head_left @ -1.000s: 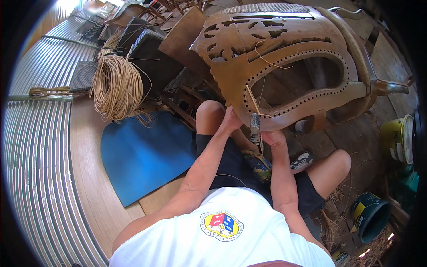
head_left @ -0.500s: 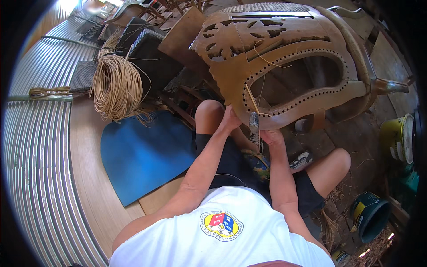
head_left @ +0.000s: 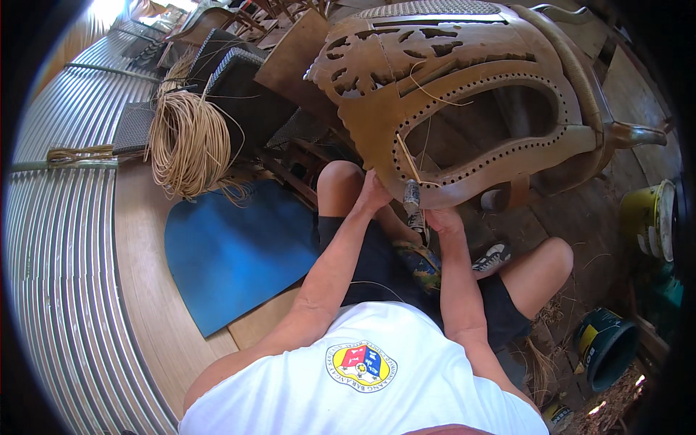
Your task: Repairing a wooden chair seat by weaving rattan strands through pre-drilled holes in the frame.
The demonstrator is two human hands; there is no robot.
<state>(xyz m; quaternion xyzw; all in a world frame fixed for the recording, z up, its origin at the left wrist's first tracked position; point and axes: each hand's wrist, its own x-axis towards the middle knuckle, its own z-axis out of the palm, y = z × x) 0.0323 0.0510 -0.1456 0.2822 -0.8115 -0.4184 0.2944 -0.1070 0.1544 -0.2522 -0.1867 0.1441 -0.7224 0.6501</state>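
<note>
A brown carved wooden chair frame (head_left: 366,123) lies tipped over in front of my legs, its oval opening ringed with small drilled holes. My left hand (head_left: 373,194) grips the frame's lower left edge; its fingers are mostly hidden behind the wood. Just below the bottom rim, my right hand (head_left: 444,220) is closed, and what its fingers hold is hidden. A pale cane strand (head_left: 408,156) slants across the opening's left end. Between the hands is a grey, rounded thing (head_left: 412,192) whose kind I cannot make out. Another thin strand (head_left: 438,94) loops over the carved part.
A large coil of cane (head_left: 190,141) hangs at left, against dark woven pieces (head_left: 239,87). A blue panel (head_left: 239,250) lies beside my left leg, near corrugated metal sheeting (head_left: 65,275). At right stand a yellow bucket (head_left: 641,217) and a dark green bucket (head_left: 607,351).
The chair frame has shifted very slightly up and left in view. Both hands keep nearly the same places at its lower edge.
</note>
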